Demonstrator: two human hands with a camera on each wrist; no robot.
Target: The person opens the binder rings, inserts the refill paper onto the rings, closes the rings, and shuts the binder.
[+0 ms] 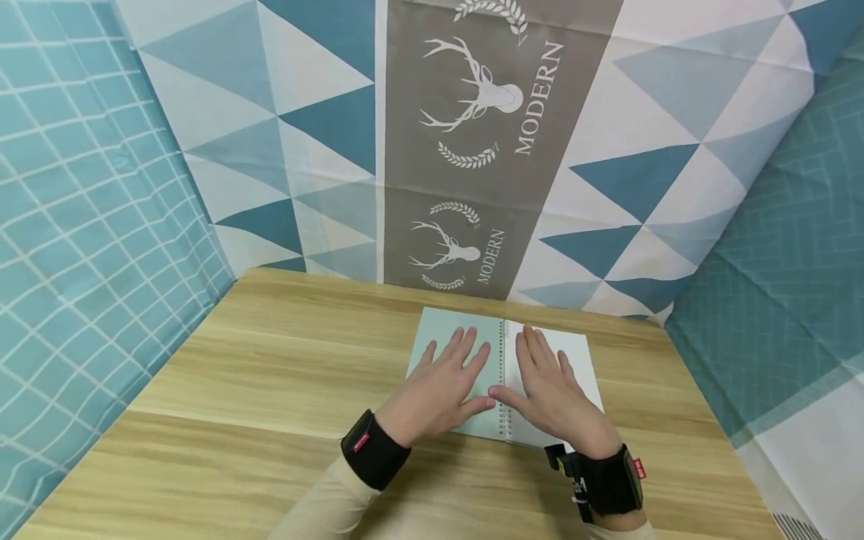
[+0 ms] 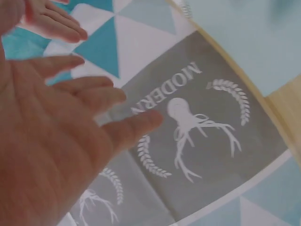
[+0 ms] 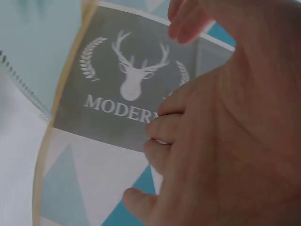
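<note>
A spiral-bound notebook (image 1: 427, 322) lies spread on the table, a pale green side on the left and a white page (image 1: 579, 360) on the right. Over the green side is my left hand (image 1: 439, 390), palm down with its fingers straight and spread. My right hand (image 1: 552, 397) is over the white page, fingers extended close together, thumb pointing toward the left thumb. The wrist views show both palms, the left hand (image 2: 61, 127) and the right hand (image 3: 230, 141), holding nothing. Both seem raised above the notebook. The lower part of the coil is visible between the thumbs.
The wood-grain table (image 1: 270, 360) extends around the notebook. Behind it hangs a patterned cloth (image 1: 445, 187) with deer heads and triangles. A blue grid cloth (image 1: 88, 225) covers the left side, a teal cloth (image 1: 776, 285) the right. Each wrist wears a black band (image 1: 375, 450).
</note>
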